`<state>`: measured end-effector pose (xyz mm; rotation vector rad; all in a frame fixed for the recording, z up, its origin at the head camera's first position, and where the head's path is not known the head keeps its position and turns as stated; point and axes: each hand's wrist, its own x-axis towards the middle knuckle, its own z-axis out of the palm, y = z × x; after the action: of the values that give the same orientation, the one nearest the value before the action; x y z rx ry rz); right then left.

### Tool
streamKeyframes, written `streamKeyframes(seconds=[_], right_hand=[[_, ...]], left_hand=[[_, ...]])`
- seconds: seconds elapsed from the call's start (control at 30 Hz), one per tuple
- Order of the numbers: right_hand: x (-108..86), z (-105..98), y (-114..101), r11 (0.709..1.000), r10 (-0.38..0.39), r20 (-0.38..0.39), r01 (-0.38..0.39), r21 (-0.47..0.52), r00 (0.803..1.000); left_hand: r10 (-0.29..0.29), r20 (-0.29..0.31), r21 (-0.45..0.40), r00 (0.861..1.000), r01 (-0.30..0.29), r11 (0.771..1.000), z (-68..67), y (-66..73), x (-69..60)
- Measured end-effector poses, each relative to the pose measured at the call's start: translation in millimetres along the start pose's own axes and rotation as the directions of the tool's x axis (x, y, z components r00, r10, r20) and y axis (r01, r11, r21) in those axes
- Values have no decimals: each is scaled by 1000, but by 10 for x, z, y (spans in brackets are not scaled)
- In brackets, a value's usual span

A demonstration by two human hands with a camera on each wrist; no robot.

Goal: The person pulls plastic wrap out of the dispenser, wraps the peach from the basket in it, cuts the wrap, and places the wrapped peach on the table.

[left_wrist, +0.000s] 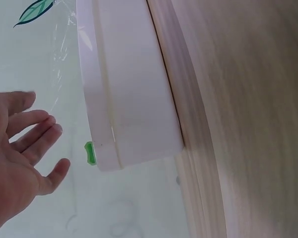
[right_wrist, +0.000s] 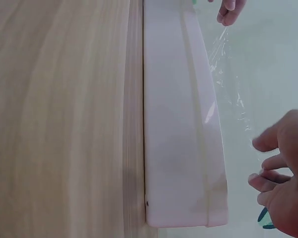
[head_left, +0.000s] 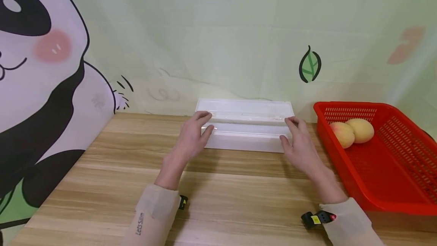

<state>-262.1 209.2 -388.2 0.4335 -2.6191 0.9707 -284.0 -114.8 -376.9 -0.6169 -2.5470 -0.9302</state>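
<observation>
Two pale sleeves (head_left: 150,215) reach over the wooden table (head_left: 235,200). At the right, a red basket (head_left: 385,170) holds two peaches (head_left: 362,130). Farther in, the left hand (head_left: 189,136) and right hand (head_left: 302,149) are spread, thumbs apart from fingers, at either end of a white box (head_left: 246,144) near the table's far edge. Clear film (right_wrist: 241,101) runs from the left hand toward the right, whose contact I cannot tell. Behind is a green cloth (head_left: 164,48).
</observation>
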Motion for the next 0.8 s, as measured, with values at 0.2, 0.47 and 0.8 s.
streamKeyframes(seconds=[0.2, 0.47, 0.8], right_hand=[[1, 1, -41, 1000, 10, -135, -11, -5, 991], [-1, 32, -27, 996, -86, -369, 82, -26, 926], [8, 43, 38, 998, -65, -498, 65, -17, 865]], left_hand=[[37, -119, -3, 992, -37, 999, 3, 3, 19], [21, -240, -7, 971, -23, 1000, -10, 27, 16], [-41, -243, -11, 969, 39, 999, -20, 44, 0]])
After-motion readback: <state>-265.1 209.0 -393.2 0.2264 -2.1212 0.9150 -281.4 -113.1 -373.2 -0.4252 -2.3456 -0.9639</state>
